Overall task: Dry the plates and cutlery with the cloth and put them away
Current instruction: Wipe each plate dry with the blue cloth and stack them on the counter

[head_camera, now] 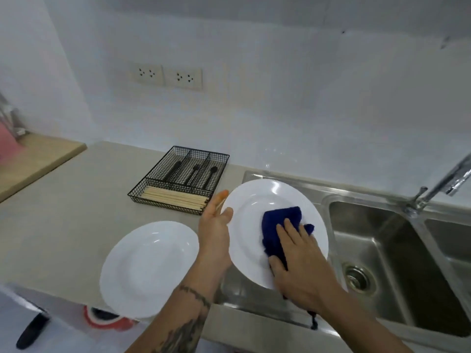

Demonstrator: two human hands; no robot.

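The left hand (pixel 216 225) reaches forward on a tattooed forearm, palm turned inward, thumb hooked over the rim it supports, fingers behind. The right hand (pixel 298 256) lies palm down, fingers spread nearly straight and pressing flat.

Left hand (pixel 215 226) gripping white plate (pixel 251 207), right hand (pixel 300 258) apparently pressing blue cloth (pixel 276 222)

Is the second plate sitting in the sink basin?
No, the second plate lies on the counter, left of the sink.
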